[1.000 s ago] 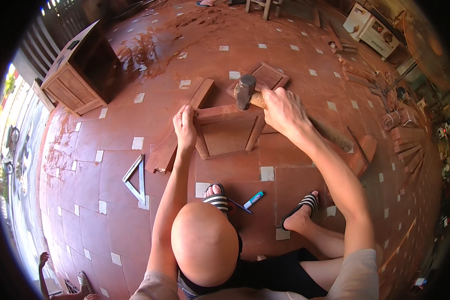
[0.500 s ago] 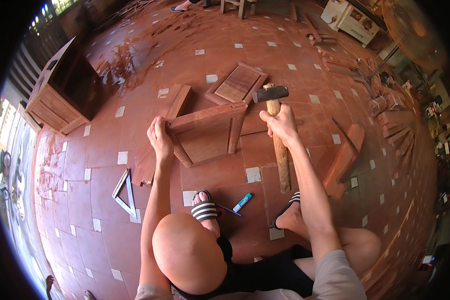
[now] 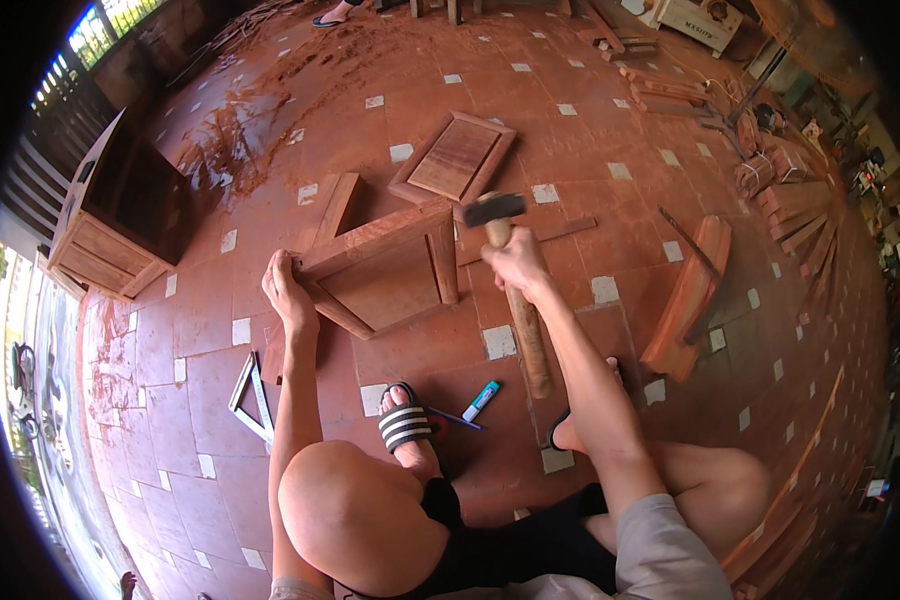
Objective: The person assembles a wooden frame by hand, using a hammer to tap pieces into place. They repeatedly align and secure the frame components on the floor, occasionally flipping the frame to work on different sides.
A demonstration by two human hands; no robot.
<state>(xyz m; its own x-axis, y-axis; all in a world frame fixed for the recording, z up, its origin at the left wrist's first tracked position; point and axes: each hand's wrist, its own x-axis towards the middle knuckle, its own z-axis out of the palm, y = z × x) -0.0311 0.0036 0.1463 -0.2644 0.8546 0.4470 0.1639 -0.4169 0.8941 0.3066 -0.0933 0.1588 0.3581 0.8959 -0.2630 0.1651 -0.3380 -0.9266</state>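
My left hand (image 3: 292, 295) grips the left end of a framed wooden panel (image 3: 380, 285), which stands tilted on edge in front of me. My right hand (image 3: 518, 262) is wrapped round the wooden handle of a hammer (image 3: 526, 340); its dark head is up beside the panel's right corner. I cannot tell whether head and panel touch. Under the panel's left part runs a thick wooden beam (image 3: 332, 208). A second framed panel (image 3: 456, 165) lies flat just beyond, and a thin wooden strip (image 3: 560, 230) lies right of the hammer.
A wooden cabinet (image 3: 120, 215) stands at the far left. A metal set square (image 3: 251, 400) lies left of my feet, a teal marker (image 3: 482, 398) and a blue pen (image 3: 458, 419) between them. A timber piece with a saw-like bar (image 3: 692, 290) and stacked wood (image 3: 795, 215) are on the right.
The hammer and my right hand have moved left, closer to the panel's right corner. My left hand still holds the panel, and the whole view has shifted slightly.
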